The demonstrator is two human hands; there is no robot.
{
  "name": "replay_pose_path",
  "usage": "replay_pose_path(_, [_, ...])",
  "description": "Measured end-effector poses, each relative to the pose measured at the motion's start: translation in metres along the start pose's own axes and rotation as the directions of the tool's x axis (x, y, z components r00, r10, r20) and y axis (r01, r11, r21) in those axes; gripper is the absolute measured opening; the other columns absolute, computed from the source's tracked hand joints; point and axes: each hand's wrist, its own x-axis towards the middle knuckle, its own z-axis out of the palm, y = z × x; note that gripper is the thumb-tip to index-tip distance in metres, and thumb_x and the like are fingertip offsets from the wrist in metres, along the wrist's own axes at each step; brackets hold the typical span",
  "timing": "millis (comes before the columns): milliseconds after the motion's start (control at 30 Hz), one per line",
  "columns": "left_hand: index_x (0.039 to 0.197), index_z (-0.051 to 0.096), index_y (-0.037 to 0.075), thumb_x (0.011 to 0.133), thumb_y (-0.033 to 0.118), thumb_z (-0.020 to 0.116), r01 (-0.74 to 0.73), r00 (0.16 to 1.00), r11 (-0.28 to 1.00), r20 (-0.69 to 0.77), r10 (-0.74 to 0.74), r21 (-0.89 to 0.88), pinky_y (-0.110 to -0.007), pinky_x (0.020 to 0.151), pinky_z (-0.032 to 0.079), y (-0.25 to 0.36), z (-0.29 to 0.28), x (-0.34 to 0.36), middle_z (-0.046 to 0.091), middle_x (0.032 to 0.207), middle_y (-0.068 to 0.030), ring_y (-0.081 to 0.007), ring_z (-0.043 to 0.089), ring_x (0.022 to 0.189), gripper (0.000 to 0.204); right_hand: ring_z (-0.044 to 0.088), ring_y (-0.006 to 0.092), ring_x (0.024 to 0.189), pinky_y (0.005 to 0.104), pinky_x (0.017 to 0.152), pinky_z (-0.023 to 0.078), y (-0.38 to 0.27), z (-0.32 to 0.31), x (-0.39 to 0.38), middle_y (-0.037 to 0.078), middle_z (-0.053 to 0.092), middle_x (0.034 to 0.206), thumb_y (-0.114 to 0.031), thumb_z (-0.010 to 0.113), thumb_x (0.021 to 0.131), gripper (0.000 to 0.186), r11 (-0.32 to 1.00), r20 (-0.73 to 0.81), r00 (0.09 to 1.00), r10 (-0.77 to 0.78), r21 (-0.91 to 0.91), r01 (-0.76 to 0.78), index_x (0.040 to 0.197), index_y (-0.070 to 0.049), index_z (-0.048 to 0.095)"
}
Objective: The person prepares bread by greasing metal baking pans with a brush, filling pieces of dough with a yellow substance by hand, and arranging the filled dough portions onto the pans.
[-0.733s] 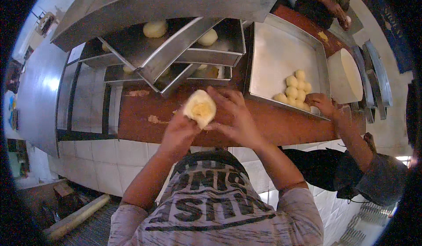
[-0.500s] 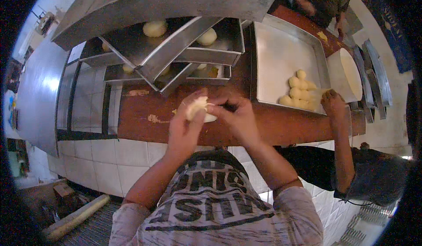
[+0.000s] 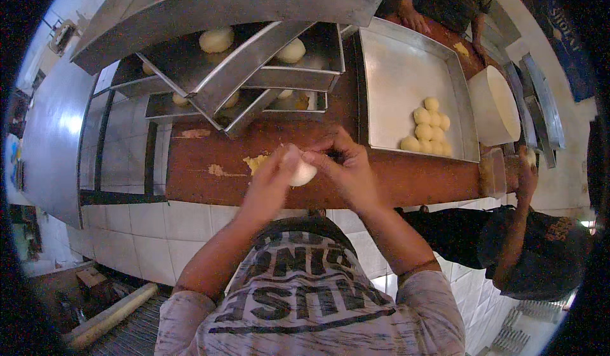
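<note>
A pale, smooth dough ball (image 3: 304,175) sits between my two hands above the red-brown table. My left hand (image 3: 272,177) cups it from the left, fingers curled against its upper side. From the right, my right hand (image 3: 344,167) pinches the top of the dough with thumb and fingers. The fingertips of both hands meet there and hide part of the dough. Some yellow crumbly stuff (image 3: 255,164) lies on the tabletop just beyond my left hand.
Stacked metal trays (image 3: 216,82) holding dough balls stand at the back left. On the right, a large metal tray (image 3: 387,57) holds several clustered dough balls (image 3: 427,131). Beside it are a white bucket (image 3: 489,105), a clear container (image 3: 492,173) and a co-worker's hand (image 3: 527,165). Another person stands behind.
The dough in my hands looks rounder, and its ragged yellowish top no longer shows. The co-worker's hand has gone from the tray's near right corner farther right. The view has shifted slightly.
</note>
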Motion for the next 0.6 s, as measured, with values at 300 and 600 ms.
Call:
replay_pose_path(300, [0.11,0.053,-0.002,0.09,0.045,0.044,-0.036,0.995,0.999,-0.097,0.036,0.003,-0.028,0.08,0.041,-0.015,0.004,-0.008,0.057,0.1,-0.0078,-0.016,0.054,0.089,0.052,0.047,0.0235,0.098,0.0347,0.086,0.036,-0.01,0.003,0.0,0.009,0.053,0.101,-0.013,0.064,0.075,0.021,0.967,0.038,0.989,-0.144,-0.208,0.149,0.096,-0.008,0.065])
replay_pose_path(600, [0.109,0.054,0.001,0.088,0.058,0.03,-0.028,0.96,0.982,0.278,-0.025,0.186,-0.03,0.082,0.043,0.018,-0.04,-0.003,0.056,0.105,-0.0121,-0.0168,0.054,0.095,0.065,0.049,0.0261,0.101,0.035,0.085,0.037,-0.031,0.011,-0.021,0.006,0.056,0.102,-0.006,0.067,0.068,0.031,0.585,0.328,0.789,-0.519,-0.537,0.608,0.099,-0.011,0.063])
